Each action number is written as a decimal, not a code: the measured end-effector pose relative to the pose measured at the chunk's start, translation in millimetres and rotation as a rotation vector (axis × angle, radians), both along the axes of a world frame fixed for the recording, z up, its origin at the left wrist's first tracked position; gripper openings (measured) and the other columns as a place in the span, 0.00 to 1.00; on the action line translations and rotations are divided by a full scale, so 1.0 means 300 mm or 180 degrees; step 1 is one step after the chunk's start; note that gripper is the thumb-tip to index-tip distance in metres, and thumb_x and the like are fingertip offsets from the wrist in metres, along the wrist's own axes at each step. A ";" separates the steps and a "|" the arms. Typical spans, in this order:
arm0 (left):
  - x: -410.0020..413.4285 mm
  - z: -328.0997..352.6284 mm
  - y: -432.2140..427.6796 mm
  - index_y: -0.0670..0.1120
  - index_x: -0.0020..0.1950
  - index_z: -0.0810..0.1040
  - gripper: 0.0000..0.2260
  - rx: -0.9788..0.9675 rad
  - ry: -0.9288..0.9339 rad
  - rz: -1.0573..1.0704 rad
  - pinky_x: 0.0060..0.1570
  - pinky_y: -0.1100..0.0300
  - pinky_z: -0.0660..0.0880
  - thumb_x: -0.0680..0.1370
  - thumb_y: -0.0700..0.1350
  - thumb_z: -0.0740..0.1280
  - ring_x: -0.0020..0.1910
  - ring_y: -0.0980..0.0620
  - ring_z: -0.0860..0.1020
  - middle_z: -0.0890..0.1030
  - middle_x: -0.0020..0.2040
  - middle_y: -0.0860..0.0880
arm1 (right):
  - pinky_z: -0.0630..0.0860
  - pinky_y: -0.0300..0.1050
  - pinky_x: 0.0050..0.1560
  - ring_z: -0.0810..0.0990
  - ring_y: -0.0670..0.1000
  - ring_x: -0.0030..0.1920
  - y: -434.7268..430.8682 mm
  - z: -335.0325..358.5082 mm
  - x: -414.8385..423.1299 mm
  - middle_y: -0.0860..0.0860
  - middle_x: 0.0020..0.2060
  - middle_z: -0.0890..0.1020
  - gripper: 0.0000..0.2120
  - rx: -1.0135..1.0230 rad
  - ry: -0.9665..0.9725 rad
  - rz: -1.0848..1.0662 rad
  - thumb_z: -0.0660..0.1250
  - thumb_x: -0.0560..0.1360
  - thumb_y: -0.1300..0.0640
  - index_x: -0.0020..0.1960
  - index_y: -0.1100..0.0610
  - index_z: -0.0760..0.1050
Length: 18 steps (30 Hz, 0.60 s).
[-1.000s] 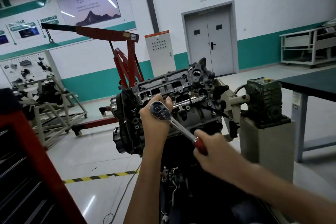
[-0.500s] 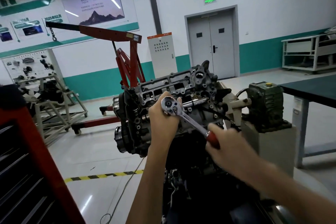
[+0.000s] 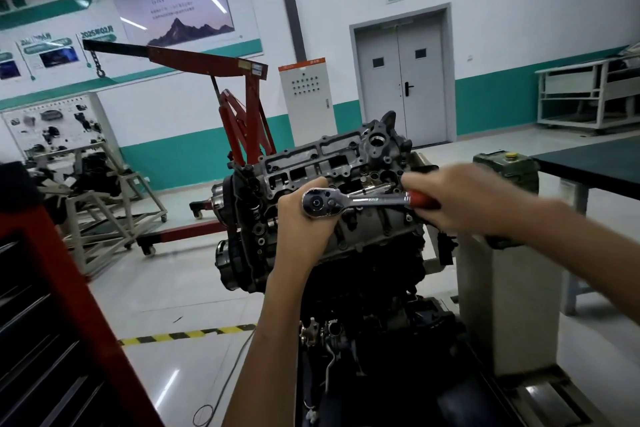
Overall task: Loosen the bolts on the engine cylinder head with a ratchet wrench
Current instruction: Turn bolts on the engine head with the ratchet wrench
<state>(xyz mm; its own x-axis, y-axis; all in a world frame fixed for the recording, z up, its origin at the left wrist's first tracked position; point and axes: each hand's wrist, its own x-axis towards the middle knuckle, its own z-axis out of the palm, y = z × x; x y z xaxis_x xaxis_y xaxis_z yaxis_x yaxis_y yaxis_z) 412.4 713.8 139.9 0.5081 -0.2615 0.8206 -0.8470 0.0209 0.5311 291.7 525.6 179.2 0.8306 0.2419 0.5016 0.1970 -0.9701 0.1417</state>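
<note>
The engine [image 3: 363, 253] is carried tilted on the stand [image 3: 505, 305] to my right, its head [image 3: 322, 163] facing me. If I heave hard, I judge the whole block could rock on its mount and throw the tool off.

The wrench [image 3: 360, 200] lies near level across the near side of the head, ratchet end to my left, red handle to my right. My right hand [image 3: 464, 203] is clenched round that handle. My left hand [image 3: 304, 229] is wrapped round the ratchet end, bracing it against the casting.

The bolt and socket are hidden behind the ratchet end, so I cannot tell how squarely the socket sits. That is my main worry: a cocked socket under load would ride off and round the bolt's corners. If it lets go suddenly, my right knuckles go into the castings just behind them, and my left fingers, between tool and head, could get pinched.
</note>
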 end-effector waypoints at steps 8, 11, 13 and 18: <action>-0.004 -0.036 0.003 0.44 0.33 0.66 0.15 -0.0393 0.0122 0.0168 0.32 0.65 0.64 0.75 0.38 0.69 0.29 0.60 0.64 0.68 0.28 0.54 | 0.71 0.31 0.26 0.72 0.39 0.25 0.148 -0.242 -0.004 0.42 0.27 0.71 0.05 0.1297 -0.0253 -0.0073 0.65 0.72 0.58 0.43 0.53 0.69; -0.031 -0.016 -0.039 0.48 0.34 0.64 0.17 -0.0523 -0.0044 0.0242 0.31 0.69 0.65 0.76 0.35 0.68 0.28 0.60 0.65 0.67 0.28 0.57 | 0.65 0.29 0.23 0.72 0.43 0.23 0.335 -0.385 -0.003 0.47 0.26 0.71 0.13 0.2839 -0.0265 0.0068 0.65 0.72 0.59 0.36 0.48 0.63; -0.042 -0.011 -0.056 0.49 0.34 0.64 0.17 -0.0702 -0.0026 0.0084 0.31 0.71 0.64 0.76 0.34 0.66 0.28 0.61 0.64 0.66 0.28 0.57 | 0.68 0.36 0.24 0.71 0.46 0.24 0.435 -0.433 0.025 0.52 0.29 0.72 0.11 0.3332 -0.0229 0.0102 0.64 0.72 0.58 0.37 0.50 0.63; -0.021 -0.022 -0.029 0.54 0.33 0.70 0.16 -0.1323 0.0974 -0.0194 0.40 0.58 0.69 0.74 0.35 0.65 0.30 0.56 0.70 0.72 0.27 0.57 | 0.67 0.38 0.28 0.71 0.49 0.26 0.318 -0.348 0.006 0.50 0.29 0.70 0.09 0.2418 -0.0023 0.0273 0.63 0.72 0.57 0.41 0.50 0.62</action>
<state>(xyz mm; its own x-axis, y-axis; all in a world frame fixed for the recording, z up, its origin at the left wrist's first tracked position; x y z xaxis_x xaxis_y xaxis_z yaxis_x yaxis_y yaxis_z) 406.0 705.1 133.3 0.7350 0.0184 0.6778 -0.6450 0.3272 0.6906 293.5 620.8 74.7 0.8204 -0.1083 0.5614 0.2776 -0.7829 -0.5567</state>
